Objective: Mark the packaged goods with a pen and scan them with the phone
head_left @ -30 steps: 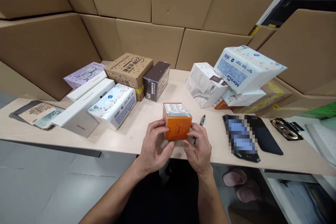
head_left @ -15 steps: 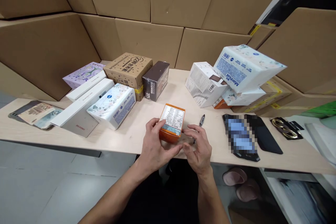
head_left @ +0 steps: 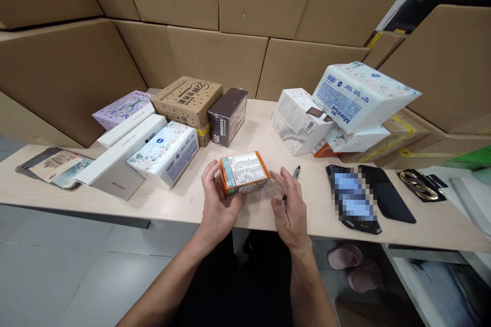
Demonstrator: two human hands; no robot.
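Observation:
An orange box [head_left: 247,169] with a white printed label and a blue-green band on top lies near the front of the table, its long side turned towards me. My left hand [head_left: 218,207] grips its left end, fingers on the far left side and thumb along the near side. Off the right end, my right hand [head_left: 290,212] is open, thumb and fingers apart, the fingertips close to the box's corner; whether they touch it I cannot tell. A dark pen [head_left: 296,171] lies behind the right hand, which covers part of it.
To the left are white tissue packs [head_left: 164,153], long white boxes [head_left: 118,163], a brown carton [head_left: 187,99], a dark brown box [head_left: 229,117] and banknotes [head_left: 57,166]. On the right are a white box [head_left: 297,125], stacked tissue packs [head_left: 360,94] and a phone [head_left: 355,199]. Cardboard panels [head_left: 215,56] wall the back.
The orange box has been turned about a quarter turn, its blue-green band now on the left. My left hand has shifted left with it, and the right hand has separated from the left.

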